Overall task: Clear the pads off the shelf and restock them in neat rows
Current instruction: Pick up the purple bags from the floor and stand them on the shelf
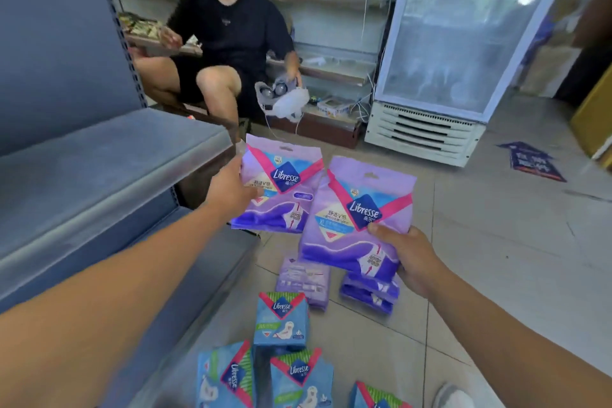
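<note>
Pads in purple Libresse packs are in both hands, held up over the tiled floor [480, 242] beside the grey shelf [109, 156]. The left hand [231, 190] holds 1 purple pack [281, 185] by its left edge, its grip pinching that edge with the thumb on the printed face; the pack sits just past the shelf's front right corner, apart from the metal lip. The right hand [414, 258] holds a second purple pack [357, 219] at its lower right corner, grip pinching it with the thumb on top and the fingers curled underneath. The 2 held packs sit side by side, their near edges close or slightly overlapping; I cannot tell if they touch.

On the floor below them lie 2 more purple packs [304, 278], 1 pale side up and 1 dark, partly hidden under the right-hand pack. Nearer the camera, 4 blue packs [281, 318] stand or lean in a loose cluster close to the shelf base, the lowest ones cut off by the frame edge.

The shelf's upper tier is bare across its visible surface, with a raised lip along the front. To the right, the floor is open tile as far as a glass-door cooler [463, 43]. A seated person [228, 43] in dark clothes is beyond the shelf end, holding a white headset [284, 99].
</note>
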Demonstrator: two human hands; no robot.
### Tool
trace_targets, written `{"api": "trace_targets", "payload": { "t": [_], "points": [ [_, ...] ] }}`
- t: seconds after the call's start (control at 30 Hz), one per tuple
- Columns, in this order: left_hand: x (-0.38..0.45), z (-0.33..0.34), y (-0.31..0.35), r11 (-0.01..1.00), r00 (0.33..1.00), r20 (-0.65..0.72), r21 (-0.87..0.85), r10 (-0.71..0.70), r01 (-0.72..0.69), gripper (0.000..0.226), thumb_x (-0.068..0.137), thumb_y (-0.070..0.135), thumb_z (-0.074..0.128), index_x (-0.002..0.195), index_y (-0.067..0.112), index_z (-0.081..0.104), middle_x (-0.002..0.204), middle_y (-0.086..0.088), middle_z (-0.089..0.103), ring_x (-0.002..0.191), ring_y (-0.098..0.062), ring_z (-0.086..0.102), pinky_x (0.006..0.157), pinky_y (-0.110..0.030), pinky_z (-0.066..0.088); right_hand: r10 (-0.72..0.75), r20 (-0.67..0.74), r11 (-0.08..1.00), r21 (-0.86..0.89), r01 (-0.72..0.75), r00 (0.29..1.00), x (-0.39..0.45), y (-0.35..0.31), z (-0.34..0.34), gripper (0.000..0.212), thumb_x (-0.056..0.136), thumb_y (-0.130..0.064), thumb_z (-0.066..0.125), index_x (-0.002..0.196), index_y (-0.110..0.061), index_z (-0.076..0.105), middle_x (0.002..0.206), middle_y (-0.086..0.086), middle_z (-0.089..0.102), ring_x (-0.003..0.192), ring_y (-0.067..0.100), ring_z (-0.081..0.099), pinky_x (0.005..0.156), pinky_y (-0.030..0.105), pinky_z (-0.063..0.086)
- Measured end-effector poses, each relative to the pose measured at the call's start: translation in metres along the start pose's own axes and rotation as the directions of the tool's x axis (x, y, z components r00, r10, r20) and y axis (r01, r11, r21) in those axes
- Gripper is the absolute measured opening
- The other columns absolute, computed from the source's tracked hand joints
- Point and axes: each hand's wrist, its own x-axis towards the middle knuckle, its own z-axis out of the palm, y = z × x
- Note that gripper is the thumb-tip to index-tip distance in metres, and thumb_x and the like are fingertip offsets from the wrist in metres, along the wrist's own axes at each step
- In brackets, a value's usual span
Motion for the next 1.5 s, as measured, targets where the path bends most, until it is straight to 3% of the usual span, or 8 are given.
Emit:
{"api": "trace_targets", "payload": {
  "t": [0.27,0.4,0.63,0.8,1.03,1.2,1.33,1.5],
  "points": [
    [-0.073,-0.134,0.037,0.997,0.985,-0.172,-0.068,0.027,-0.039,0.041,0.081,0.010,0.076,0.114,0.011,0.052,0.111,-0.003,0.065,0.097,-0.022,0.063,0.073,-0.031,0.050,-0.100,0.209,0.991,-0.071,0.117,0.973,-0.054,-0.064,0.094,0.056,0.066,-0.022,0.081,0.117,-0.008,0.061,0.108,0.012,0.073,0.093,0.031,0.072,0.085,0.048,0.056],
    [-0.092,-0.202,0.039,0.999,0.958,-0.286,-0.048,0.000,-0.014,0.038,0.082,0.012,0.075,0.109,0.014,0.049,0.107,0.002,0.062,0.093,-0.016,0.061,0.061,-0.020,0.044,-0.138,0.325,0.986,-0.041,0.160,0.936,-0.061,-0.084,0.144,0.047,0.069,-0.017,0.078,0.114,-0.010,0.064,0.107,0.011,0.074,0.090,0.029,0.072,0.080,0.044,0.058],
    [-0.108,-0.295,0.011,0.996,0.886,-0.456,-0.070,-0.086,0.061,0.039,0.079,0.010,0.078,0.107,0.014,0.051,0.107,0.002,0.065,0.093,-0.017,0.064,0.069,-0.027,0.051,-0.119,0.494,0.987,-0.034,0.156,0.862,-0.053,-0.095,0.236,0.043,0.068,-0.015,0.076,0.109,-0.009,0.065,0.103,0.013,0.074,0.085,0.027,0.073,0.069,0.039,0.060],
    [-0.117,-0.327,-0.010,0.988,0.819,-0.552,-0.084,-0.154,0.129,0.038,0.080,0.008,0.076,0.105,0.015,0.048,0.105,0.002,0.062,0.091,-0.015,0.061,0.070,-0.024,0.050,-0.087,0.563,0.990,-0.041,0.133,0.822,-0.035,-0.095,0.300,0.036,0.071,-0.013,0.077,0.104,-0.011,0.065,0.098,0.010,0.076,0.082,0.026,0.074,0.067,0.039,0.061],
    [-0.102,-0.367,-0.030,0.963,0.716,-0.659,-0.044,-0.228,0.266,0.041,0.080,0.009,0.077,0.108,0.013,0.048,0.109,-0.002,0.064,0.097,-0.020,0.063,0.076,-0.032,0.054,-0.055,0.672,0.987,-0.076,0.143,0.739,0.005,-0.098,0.373,0.061,0.063,-0.027,0.082,0.118,-0.013,0.060,0.107,0.006,0.074,0.094,0.027,0.073,0.080,0.046,0.059],
    [-0.090,-0.408,-0.037,0.874,0.588,-0.737,-0.007,-0.333,0.486,0.035,0.083,0.004,0.066,0.106,0.010,0.040,0.107,-0.011,0.059,0.097,-0.030,0.057,0.071,-0.036,0.042,-0.042,0.735,0.992,-0.050,0.116,0.677,0.026,-0.096,0.421,0.063,0.065,-0.027,0.083,0.122,-0.013,0.059,0.111,0.007,0.073,0.098,0.029,0.071,0.086,0.052,0.055],
    [-0.084,-0.428,-0.056,0.774,0.462,-0.752,-0.100,-0.471,0.625,0.039,0.087,0.011,0.062,0.121,0.006,0.043,0.117,-0.015,0.059,0.109,-0.033,0.057,0.076,-0.035,0.043,-0.021,0.773,0.995,-0.046,0.089,0.634,0.029,-0.081,0.451,0.049,0.070,-0.022,0.079,0.115,-0.015,0.061,0.106,0.005,0.074,0.094,0.026,0.073,0.079,0.044,0.059],
    [-0.069,-0.429,-0.079,0.727,0.450,-0.748,-0.061,-0.487,0.684,0.040,0.086,0.009,0.064,0.121,0.004,0.045,0.119,-0.017,0.060,0.112,-0.035,0.057,0.077,-0.034,0.041,0.020,0.797,0.996,-0.069,0.057,0.604,0.036,-0.058,0.471,0.052,0.068,-0.021,0.080,0.116,-0.011,0.062,0.106,0.009,0.074,0.095,0.030,0.072,0.083,0.046,0.057]
  ]
}}
